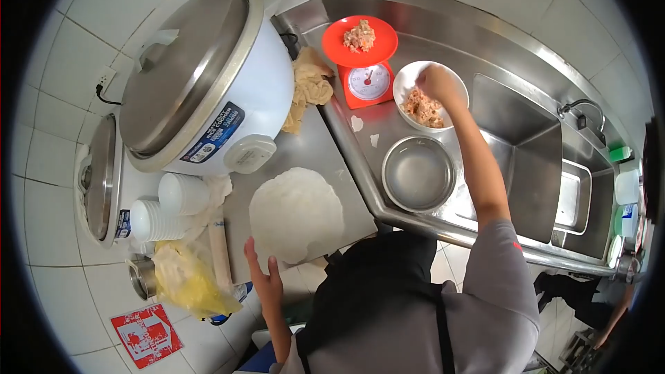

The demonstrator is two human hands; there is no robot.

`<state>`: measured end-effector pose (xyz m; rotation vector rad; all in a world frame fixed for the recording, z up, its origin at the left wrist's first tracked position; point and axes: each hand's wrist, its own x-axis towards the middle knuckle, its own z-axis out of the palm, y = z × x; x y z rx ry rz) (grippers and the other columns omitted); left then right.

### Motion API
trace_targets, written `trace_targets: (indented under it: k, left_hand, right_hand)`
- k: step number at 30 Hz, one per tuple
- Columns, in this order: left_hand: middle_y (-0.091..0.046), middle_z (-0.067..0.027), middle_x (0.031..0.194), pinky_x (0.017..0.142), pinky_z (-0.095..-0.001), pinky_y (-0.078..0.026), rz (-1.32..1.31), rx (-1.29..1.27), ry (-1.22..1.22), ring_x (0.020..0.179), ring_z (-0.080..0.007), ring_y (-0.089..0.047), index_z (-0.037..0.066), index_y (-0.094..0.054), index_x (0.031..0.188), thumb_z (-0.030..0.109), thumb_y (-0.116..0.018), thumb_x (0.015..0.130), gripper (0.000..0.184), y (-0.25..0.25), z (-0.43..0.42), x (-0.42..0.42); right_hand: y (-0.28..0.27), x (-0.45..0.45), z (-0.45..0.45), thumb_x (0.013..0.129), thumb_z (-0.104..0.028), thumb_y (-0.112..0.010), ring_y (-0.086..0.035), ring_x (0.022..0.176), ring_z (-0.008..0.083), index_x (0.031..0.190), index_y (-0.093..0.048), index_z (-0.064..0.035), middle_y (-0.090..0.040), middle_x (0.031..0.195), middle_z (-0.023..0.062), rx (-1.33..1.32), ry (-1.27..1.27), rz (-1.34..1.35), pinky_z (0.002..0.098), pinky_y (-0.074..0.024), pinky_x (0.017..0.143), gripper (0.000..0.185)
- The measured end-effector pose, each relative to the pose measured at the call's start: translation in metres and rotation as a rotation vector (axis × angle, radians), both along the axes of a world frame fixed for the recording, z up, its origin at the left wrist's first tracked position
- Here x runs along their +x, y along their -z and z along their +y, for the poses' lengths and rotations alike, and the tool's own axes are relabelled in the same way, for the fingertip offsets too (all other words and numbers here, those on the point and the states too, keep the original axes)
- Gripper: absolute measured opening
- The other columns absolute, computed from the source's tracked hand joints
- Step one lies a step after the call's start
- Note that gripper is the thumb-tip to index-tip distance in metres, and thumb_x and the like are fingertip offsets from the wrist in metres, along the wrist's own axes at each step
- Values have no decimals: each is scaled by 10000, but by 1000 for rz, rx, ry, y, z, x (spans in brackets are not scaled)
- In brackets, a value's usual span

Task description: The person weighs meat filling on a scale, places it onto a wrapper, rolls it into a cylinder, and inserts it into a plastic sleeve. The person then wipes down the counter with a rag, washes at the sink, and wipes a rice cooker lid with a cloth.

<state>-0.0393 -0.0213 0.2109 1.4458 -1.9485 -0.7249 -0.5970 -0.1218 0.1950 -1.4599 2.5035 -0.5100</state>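
Right hand (438, 84) dips into white bowl (413, 77), over minced mixture (423, 109); fingers hidden, grasp impossible to tell. Left hand (269, 284) empty, spread beside pale round sheet (298, 211) on table (315, 147). Apparent step: scooping mixture; lifting calls for secure pinch. Red scale (355, 102) bears clump (360, 36). Cooker (260, 90) label (213, 133): "RICE COOKER"; brand unclear.
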Motion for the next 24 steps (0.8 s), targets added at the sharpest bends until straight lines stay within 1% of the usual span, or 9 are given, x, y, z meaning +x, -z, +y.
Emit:
trace_targets:
  k: [2, 5, 9, 11, 18, 20, 21, 23, 24]
  left_hand:
    - [-364, -174, 1442, 1073, -416, -265, 10, 3, 30, 1374, -334, -278, 5, -301, 1413, 112, -514, 924, 544, -2, -2, -5]
    - [-361, -173, 1445, 1069, -410, -273, -19, -20, 98, 1373, -329, -281, 6, -303, 1412, 94, -509, 917, 543, -1, -9, -8]
    - [-363, -176, 1443, 1066, -405, -277, -26, -29, 140, 1368, -326, -293, 2, -312, 1407, 77, -501, 912, 535, -7, -14, -16]
    - [-365, -177, 1441, 1067, -405, -277, -13, -32, 144, 1359, -321, -308, -4, -325, 1399, 68, -494, 910, 523, -11, -15, -18]
    - [-380, -173, 1435, 1056, -396, -286, -8, -39, 112, 1351, -301, -326, -13, -343, 1389, 80, -503, 911, 512, -9, -10, -8]
    - [-388, -171, 1430, 1045, -389, -297, 6, -39, 91, 1345, -301, -335, -16, -346, 1386, 91, -508, 913, 511, -9, -9, -5]
    - [-388, -171, 1430, 1045, -389, -297, 11, -44, 79, 1345, -301, -335, -16, -346, 1386, 91, -508, 913, 511, -8, -9, -4]
    - [-391, -173, 1427, 1039, -390, -302, -2, -61, 92, 1337, -303, -347, -15, -343, 1388, 95, -512, 915, 514, -5, -8, -2]
    - [-391, -173, 1427, 1039, -390, -302, 2, -66, 83, 1337, -303, -347, -15, -343, 1388, 95, -512, 915, 514, -5, -8, -3]
  right_hand:
    - [44, 14, 28, 734, -162, -652, -666, 857, 347, 906, -676, -22, -672, 901, 199, 75, 86, 143, 412, -546, 751, 224]
    - [29, 41, 48, 735, -175, -668, -665, 891, 347, 943, -660, -9, -672, 935, 200, 173, 159, 73, 419, -547, 769, 266]
    - [43, 37, 49, 680, -214, -723, -660, 865, 365, 883, -652, -19, -668, 914, 205, 107, 186, 69, 433, -547, 750, 290]
    - [37, 39, 51, 759, -158, -653, -660, 936, 330, 951, -656, -31, -673, 968, 188, 173, 199, 89, 414, -544, 780, 230]
    - [49, 30, 53, 812, -78, -546, -659, 941, 328, 965, -646, -39, -671, 980, 177, 183, 193, 145, 412, -543, 781, 187]
    - [48, 31, 51, 782, -111, -587, -653, 826, 363, 886, -654, -27, -665, 893, 204, 17, 287, 161, 454, -526, 728, 149]
    - [37, 32, 45, 782, -111, -587, -653, 826, 363, 886, -654, -27, -665, 893, 204, 11, 275, 165, 454, -526, 728, 149]
    - [11, 28, 27, 792, -129, -591, -639, 795, 368, 834, -664, -22, -658, 851, 197, -291, 108, 107, 457, -513, 708, 136]
    - [-2, 30, 3, 793, -152, -607, -627, 787, 374, 820, -676, -19, -645, 814, 201, -402, 134, 64, 456, -502, 705, 153]
